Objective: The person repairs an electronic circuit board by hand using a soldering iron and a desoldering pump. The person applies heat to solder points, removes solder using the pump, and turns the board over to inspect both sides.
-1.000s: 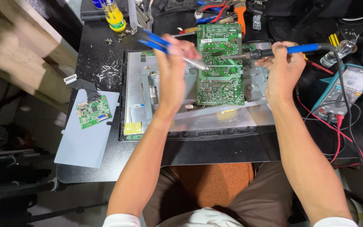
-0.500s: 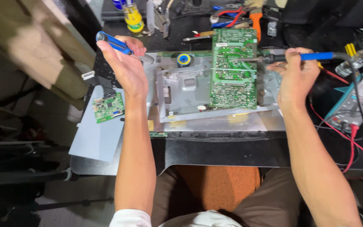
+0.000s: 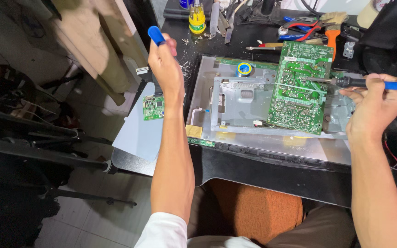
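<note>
Green circuit board [image 3: 299,89] lies component-leads-up on the grey metal chassis [image 3: 235,103] of an opened flat panel, at about 1 o'clock from frame centre. Soldering iron [image 3: 359,83], blue handle and dark barrel, lies nearly level with its tip touching the board near the board's 2 o'clock corner. Right hand [image 3: 372,108] is at 3 o'clock of the board, fingers curled shut around the iron's handle, heel of the hand over the chassis edge.

Left hand [image 3: 165,64] is raised well clear at 9 o'clock of the chassis, fist closed on a blue-handled tool [image 3: 155,35]; only the rounded blue end shows above the knuckles, the working end is hidden.

A blue and yellow solder spool [image 3: 244,69] sits on the chassis just at 9 o'clock of the board's top. A small green board [image 3: 153,107] rests on a pale grey sheet [image 3: 138,135], below the left hand. At 12 o'clock, the black bench [image 3: 253,32] carries a yellow screwdriver set [image 3: 197,18], pliers and an orange-handled brush [image 3: 331,32].
</note>
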